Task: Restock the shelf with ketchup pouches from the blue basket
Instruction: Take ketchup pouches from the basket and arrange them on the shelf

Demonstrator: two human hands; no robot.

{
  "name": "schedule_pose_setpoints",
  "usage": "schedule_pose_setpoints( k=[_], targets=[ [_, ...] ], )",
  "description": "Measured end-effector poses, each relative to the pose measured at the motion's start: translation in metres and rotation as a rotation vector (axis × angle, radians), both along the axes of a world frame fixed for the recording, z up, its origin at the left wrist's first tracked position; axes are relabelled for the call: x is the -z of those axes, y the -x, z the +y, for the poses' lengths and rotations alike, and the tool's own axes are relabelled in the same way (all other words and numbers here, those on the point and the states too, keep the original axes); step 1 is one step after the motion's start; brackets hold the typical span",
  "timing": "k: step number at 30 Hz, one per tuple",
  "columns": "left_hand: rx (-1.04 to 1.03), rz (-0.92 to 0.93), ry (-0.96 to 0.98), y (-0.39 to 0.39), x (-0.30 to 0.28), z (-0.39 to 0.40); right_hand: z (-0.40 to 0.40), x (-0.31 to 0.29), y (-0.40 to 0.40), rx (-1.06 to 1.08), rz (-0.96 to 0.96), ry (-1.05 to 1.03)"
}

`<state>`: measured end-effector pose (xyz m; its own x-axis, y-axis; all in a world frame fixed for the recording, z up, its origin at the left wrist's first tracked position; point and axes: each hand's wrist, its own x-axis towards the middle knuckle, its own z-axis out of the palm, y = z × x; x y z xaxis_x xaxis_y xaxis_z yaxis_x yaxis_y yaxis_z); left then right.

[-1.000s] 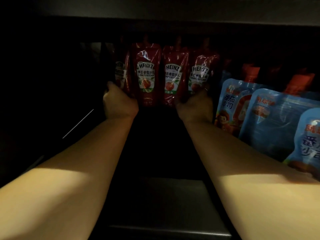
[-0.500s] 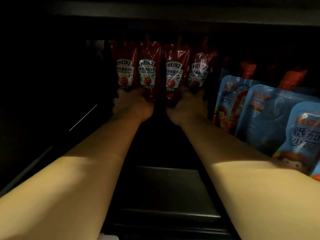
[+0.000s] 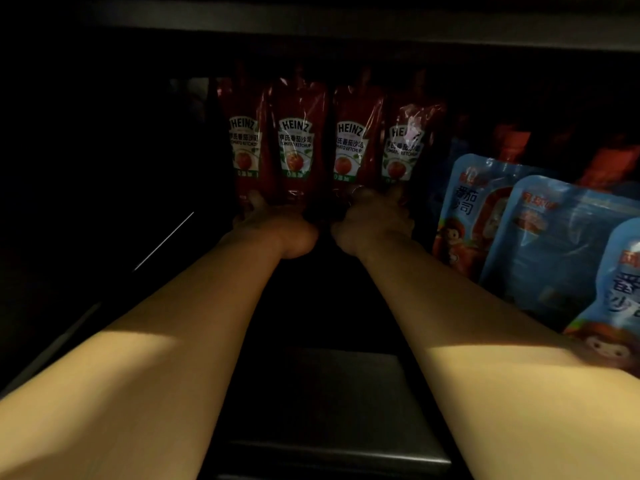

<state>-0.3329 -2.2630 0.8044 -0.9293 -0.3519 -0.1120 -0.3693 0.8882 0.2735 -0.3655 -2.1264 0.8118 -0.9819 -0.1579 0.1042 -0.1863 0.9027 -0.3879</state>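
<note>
Several red Heinz ketchup pouches stand upright in a row at the back of the dark shelf, from the leftmost pouch (image 3: pixel 244 147) to the rightmost pouch (image 3: pixel 403 150). My left hand (image 3: pixel 277 230) grips the bases of the two left pouches, with a finger up against the leftmost one. My right hand (image 3: pixel 375 221) holds the bases of the two right pouches. Both forearms reach deep into the shelf. The blue basket is out of view.
Blue sauce pouches (image 3: pixel 540 244) lean in a row along the right, close to my right forearm. Orange-topped packs (image 3: pixel 512 140) stand behind them. The shelf floor (image 3: pixel 325 393) lies between my arms, with the shelf above (image 3: pixel 311 15) low overhead. The left side is dark.
Both hands moved inward and down to the pouch bases. The leftmost pouch turned to face front, and the row now stands straighter and closer together.
</note>
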Motion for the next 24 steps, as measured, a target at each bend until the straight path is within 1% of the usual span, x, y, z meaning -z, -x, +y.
schedule_pose_setpoints(
  k=[4,7,10,15,17,19,22,24],
  targets=[
    [-0.034,0.098,-0.008,-0.009,-0.008,0.009,0.001,-0.002,0.001,0.003,0.007,-0.062],
    [-0.005,0.085,-0.022,-0.011,-0.009,0.012,0.000,-0.002,0.002,-0.018,0.004,-0.022],
    [0.011,0.050,-0.028,-0.007,-0.006,0.009,-0.001,-0.002,0.005,-0.024,0.007,-0.029],
    [0.060,0.080,-0.027,0.001,-0.004,0.008,0.000,0.000,0.010,-0.024,0.049,-0.025],
    [0.063,0.119,-0.031,-0.002,-0.005,0.007,0.002,0.002,0.010,-0.032,0.067,-0.023],
    [0.025,0.258,-0.053,-0.012,-0.009,0.008,0.009,0.006,0.006,-0.062,0.089,0.031],
    [-0.105,0.567,-0.142,-0.044,-0.014,0.006,0.024,0.005,-0.014,-0.071,0.158,0.286],
    [-0.154,0.665,-0.209,-0.066,-0.011,0.000,0.031,0.004,-0.028,-0.030,0.200,0.348]
  ],
)
